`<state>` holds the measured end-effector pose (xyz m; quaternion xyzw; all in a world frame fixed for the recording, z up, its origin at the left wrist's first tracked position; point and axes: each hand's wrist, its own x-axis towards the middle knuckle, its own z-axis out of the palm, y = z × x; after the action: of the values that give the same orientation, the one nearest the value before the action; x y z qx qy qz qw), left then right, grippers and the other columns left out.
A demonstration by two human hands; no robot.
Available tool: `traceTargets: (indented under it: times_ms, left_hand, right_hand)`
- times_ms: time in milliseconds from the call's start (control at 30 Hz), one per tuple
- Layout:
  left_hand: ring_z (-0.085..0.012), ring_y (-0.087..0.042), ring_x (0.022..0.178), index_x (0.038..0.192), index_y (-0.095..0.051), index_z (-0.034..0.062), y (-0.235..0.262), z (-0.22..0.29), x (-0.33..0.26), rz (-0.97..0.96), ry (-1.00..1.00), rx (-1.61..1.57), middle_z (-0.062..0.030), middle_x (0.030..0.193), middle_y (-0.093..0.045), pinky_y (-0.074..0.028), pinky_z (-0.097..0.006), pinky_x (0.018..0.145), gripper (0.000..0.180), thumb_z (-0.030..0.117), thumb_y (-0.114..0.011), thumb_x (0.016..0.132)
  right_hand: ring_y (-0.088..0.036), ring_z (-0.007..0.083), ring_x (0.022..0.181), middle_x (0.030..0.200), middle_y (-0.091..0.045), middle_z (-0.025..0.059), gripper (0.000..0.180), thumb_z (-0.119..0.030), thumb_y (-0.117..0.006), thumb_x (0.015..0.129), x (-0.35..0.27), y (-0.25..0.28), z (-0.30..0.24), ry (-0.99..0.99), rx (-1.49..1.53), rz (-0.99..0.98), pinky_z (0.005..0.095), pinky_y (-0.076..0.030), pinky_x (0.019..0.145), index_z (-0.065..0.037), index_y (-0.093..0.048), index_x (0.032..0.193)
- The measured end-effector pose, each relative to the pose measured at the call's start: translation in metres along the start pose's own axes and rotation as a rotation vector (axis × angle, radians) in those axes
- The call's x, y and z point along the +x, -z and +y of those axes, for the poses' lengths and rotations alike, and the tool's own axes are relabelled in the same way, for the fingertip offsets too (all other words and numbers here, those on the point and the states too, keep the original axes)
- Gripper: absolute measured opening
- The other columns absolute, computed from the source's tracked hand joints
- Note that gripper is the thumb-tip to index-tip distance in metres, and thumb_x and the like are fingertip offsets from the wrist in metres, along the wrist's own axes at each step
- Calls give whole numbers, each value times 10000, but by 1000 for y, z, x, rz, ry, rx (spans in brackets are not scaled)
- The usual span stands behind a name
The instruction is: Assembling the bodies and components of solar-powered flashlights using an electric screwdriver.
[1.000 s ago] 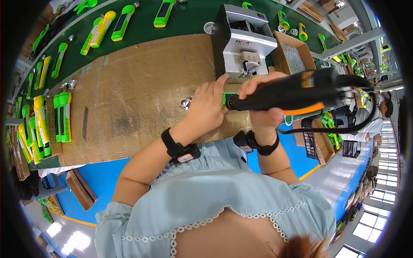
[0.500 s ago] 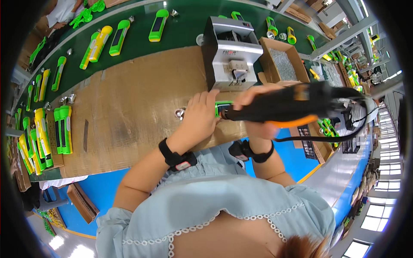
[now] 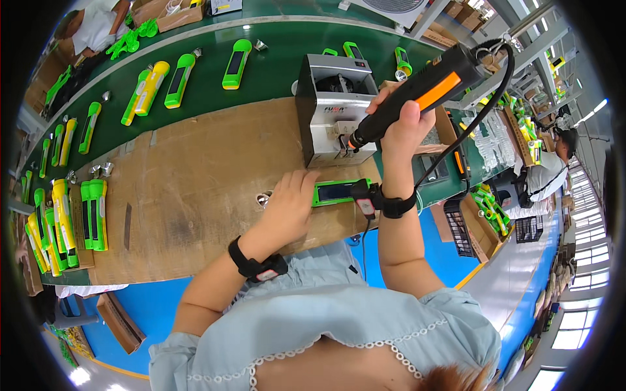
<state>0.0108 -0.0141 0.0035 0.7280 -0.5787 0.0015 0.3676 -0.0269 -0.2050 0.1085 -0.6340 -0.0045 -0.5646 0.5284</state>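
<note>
Screwdriver tip at the machine, flashlight lying by the left hand

Dark and red lettering marks the front of the silver machine (image 3: 340, 107); the two black wristbands, left (image 3: 248, 263) and right (image 3: 394, 207), each carry a small pale label with red on it, too small to read. One electric screwdriver (image 3: 417, 98), black with an orange strip, is in use; its tip is at the small metal block on the machine's front, though whether they touch is unclear. The right hand (image 3: 405, 130) is closed around its body, thumb on the near side.

One flashlight (image 3: 335, 191) lies flat on the cardboard sheet (image 3: 195, 163) in front of the machine. It is bright green with a long dark panel facing up; the right wristband partly hides its right end. The left hand (image 3: 287, 205) rests at its left end, fingers together and slightly bent; whether it grips cannot be told. One silver cup (image 3: 263, 199) sits just beside that hand. Two green flashlights (image 3: 94, 215) lie side by side at the sheet's left end, on the bench (image 3: 208, 72).
</note>
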Motion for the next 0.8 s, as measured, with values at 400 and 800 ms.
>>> traceTargets:
  times_ms: [400, 800]
  left_hand:
    - [-325, -480, 971, 1085, -532, 39, 14, -3, -5, -40, 76, 133, -151, 997, -509, -381, -414, 839, 495, 261, -720, 685]
    - [-340, -485, 967, 1047, -514, -11, 7, -3, -7, 1, 30, 118, -167, 1001, -502, -390, -414, 832, 487, 193, -725, 658]
  right_hand:
    - [-569, 207, 572, 676, -547, 128, 729, -634, -682, 667, -42, -7, -42, -284, 364, -123, 308, -496, 515, 6, -468, 942]
    - [-558, 205, 578, 696, -532, 110, 742, -671, -650, 664, -57, -25, -17, -322, 186, -218, 307, -477, 533, -5, -454, 923]
